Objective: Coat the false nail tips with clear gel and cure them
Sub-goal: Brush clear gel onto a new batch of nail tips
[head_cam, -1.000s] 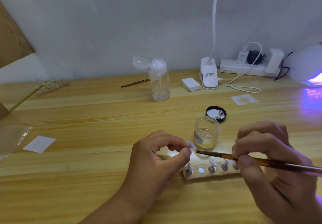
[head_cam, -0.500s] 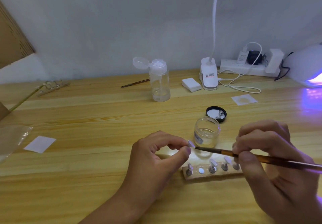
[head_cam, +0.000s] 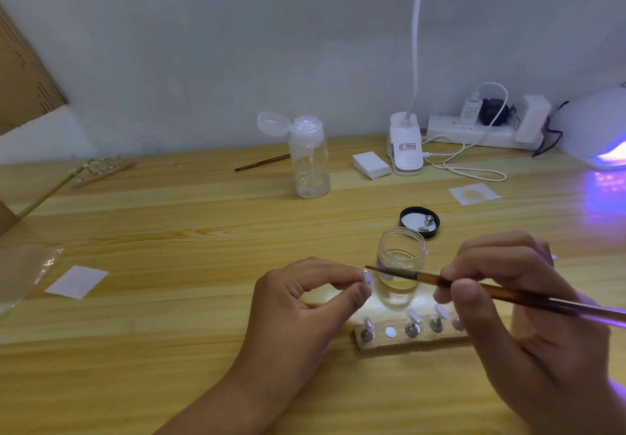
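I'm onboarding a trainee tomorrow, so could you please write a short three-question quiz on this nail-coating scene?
1. True or false: the jar stands open, with its lid lying behind it.
2. The left hand holds up: A) a nail tip B) a coin C) a pen.
3. Which hand holds the brush?

Key: 1 true; 2 A; 3 the right hand.

Bare tabletop (head_cam: 169,231) left of centre: passable. Right side obstructed: gel jar (head_cam: 401,257), black lid (head_cam: 402,219), nail stand (head_cam: 406,343).
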